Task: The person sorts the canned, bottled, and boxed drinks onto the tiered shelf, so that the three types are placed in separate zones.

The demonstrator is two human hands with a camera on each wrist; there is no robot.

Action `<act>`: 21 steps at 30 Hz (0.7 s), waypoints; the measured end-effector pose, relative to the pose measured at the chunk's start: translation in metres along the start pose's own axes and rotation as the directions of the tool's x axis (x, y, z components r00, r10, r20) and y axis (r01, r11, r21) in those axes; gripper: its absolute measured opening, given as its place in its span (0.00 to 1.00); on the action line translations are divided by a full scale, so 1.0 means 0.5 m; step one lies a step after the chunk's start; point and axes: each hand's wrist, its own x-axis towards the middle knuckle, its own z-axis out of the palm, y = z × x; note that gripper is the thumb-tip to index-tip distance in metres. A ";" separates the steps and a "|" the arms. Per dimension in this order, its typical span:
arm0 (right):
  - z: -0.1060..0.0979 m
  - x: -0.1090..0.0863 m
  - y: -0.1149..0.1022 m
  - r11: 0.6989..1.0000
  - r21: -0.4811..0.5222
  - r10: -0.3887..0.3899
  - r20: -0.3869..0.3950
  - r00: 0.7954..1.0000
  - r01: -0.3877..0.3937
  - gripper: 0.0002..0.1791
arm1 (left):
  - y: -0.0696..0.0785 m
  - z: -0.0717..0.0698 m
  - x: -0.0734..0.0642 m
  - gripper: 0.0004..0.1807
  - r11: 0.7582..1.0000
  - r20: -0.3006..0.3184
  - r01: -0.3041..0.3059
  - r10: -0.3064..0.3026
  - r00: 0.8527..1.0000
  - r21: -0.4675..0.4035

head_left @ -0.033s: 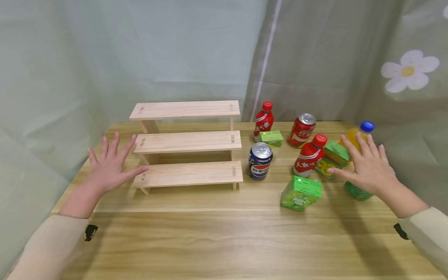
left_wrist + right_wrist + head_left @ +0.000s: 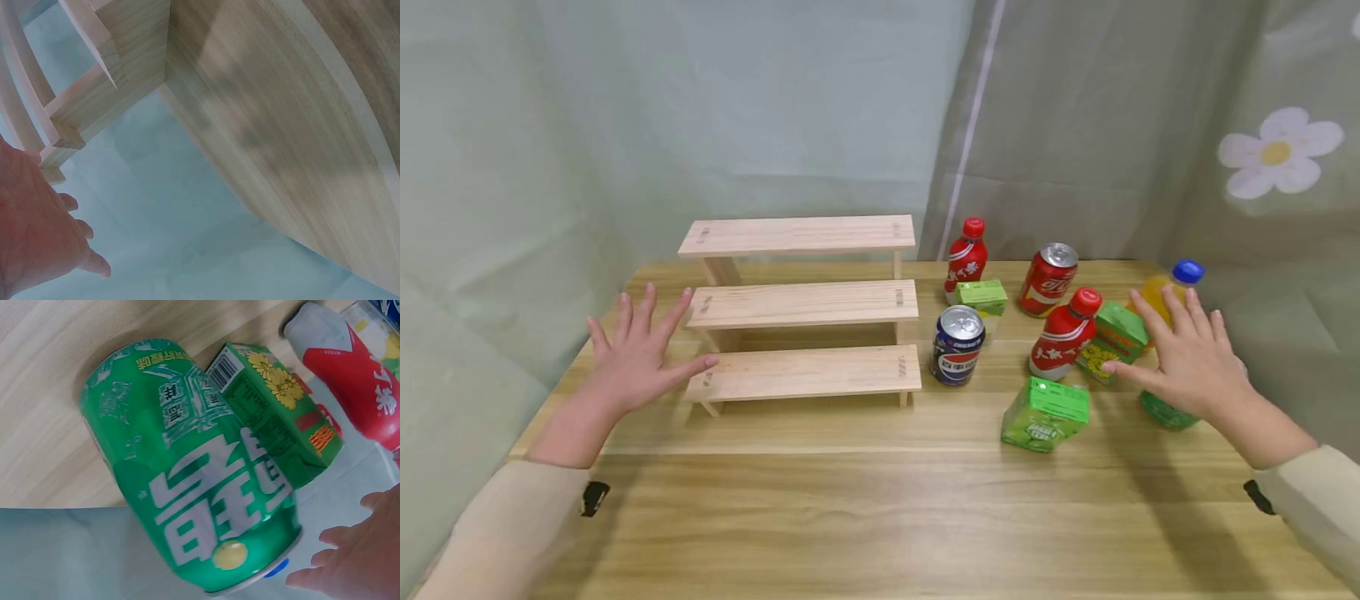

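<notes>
My left hand (image 2: 634, 362), fingers spread and holding nothing, hovers beside the left end of a three-tier wooden stand (image 2: 801, 304). In the left wrist view its fingers point past the shelf ends. Over the drinks at the right my right hand (image 2: 1195, 362) hangs with spread fingers, also holding nothing. A green can (image 2: 194, 469), partly hidden by that hand in the head view, stands below it. Near it are a green drink carton with yellow flowers (image 2: 275, 412), a red bottle (image 2: 1063, 333) and an orange bottle with a blue cap (image 2: 1187, 271).
A bright green carton (image 2: 1045, 414) stands nearer the front. Beside the stand are a dark blue can (image 2: 957, 346), a light green carton (image 2: 982, 296) and another red bottle (image 2: 966, 260). A red can (image 2: 1048, 279) is farther back. Curtains (image 2: 760, 108) enclose the wooden table (image 2: 850, 517).
</notes>
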 end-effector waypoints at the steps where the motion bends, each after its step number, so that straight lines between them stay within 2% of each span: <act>1: 0.000 0.000 -0.002 1.000 -0.001 -0.004 -0.002 1.000 0.004 0.55 | -0.001 0.000 -0.002 0.51 1.000 -0.002 0.000 0.000 1.000 -0.001; 8: -0.010 -0.001 -0.020 0.999 -0.009 -0.040 -0.066 0.997 0.040 0.55 | -0.002 -0.006 -0.010 0.51 0.999 -0.068 -0.011 0.009 0.998 -0.030; 14: -0.014 -0.013 -0.036 0.995 0.044 -0.080 -0.191 0.978 0.090 0.53 | -0.001 -0.007 -0.014 0.52 0.982 -0.119 -0.014 -0.009 0.993 -0.188; 16: -0.015 -0.021 -0.043 0.994 0.065 -0.077 -0.222 0.972 0.093 0.52 | 0.000 -0.003 -0.017 0.52 0.967 -0.129 -0.011 -0.023 0.991 -0.255; 18: -0.014 -0.030 -0.050 0.989 0.105 -0.079 -0.255 0.964 0.108 0.50 | 0.003 0.001 -0.022 0.51 0.942 -0.134 -0.004 -0.044 0.990 -0.336; 21: -0.013 -0.047 -0.061 0.975 0.176 -0.079 -0.301 0.950 0.137 0.48 | 0.006 0.010 -0.032 0.50 0.883 -0.113 0.011 -0.072 0.991 -0.470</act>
